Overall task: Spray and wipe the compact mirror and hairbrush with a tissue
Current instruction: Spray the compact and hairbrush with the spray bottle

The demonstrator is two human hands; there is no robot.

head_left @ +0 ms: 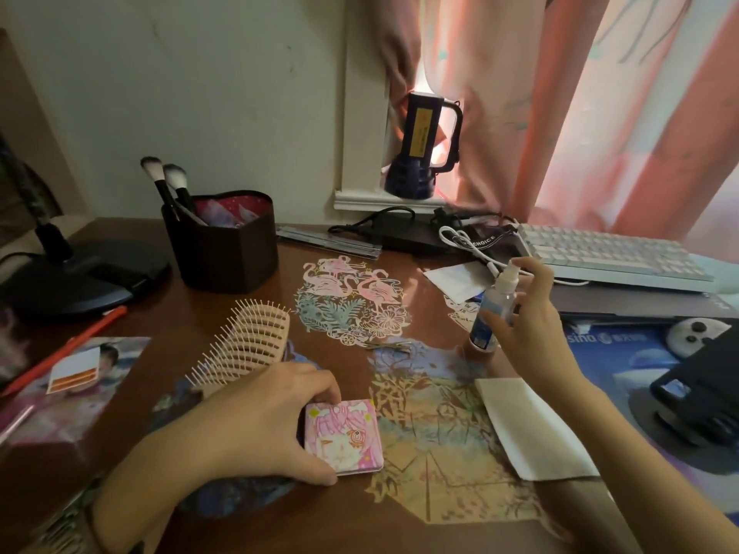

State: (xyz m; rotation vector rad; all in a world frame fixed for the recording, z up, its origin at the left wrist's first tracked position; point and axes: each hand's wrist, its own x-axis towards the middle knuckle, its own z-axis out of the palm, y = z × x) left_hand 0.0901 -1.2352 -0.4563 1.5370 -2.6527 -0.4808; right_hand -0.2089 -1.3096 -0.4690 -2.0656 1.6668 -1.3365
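A square compact mirror (348, 437) with a pink cartoon cover lies closed on the brown desk, and my left hand (256, 425) grips its left edge between thumb and fingers. Just behind that hand lies a beige vented hairbrush (250, 341), bristles up. My right hand (528, 313) wraps around a small clear spray bottle (490, 313) that stands upright on the desk, with the index finger near the white nozzle. A folded white tissue (532, 425) lies flat under my right forearm.
A dark holder with makeup brushes (222, 249) stands at the back left beside a black lamp base (80, 277). A white keyboard (612, 261), cables and a blue torch (420, 149) are at the back right. A black phone stand (704, 389) sits at the right edge.
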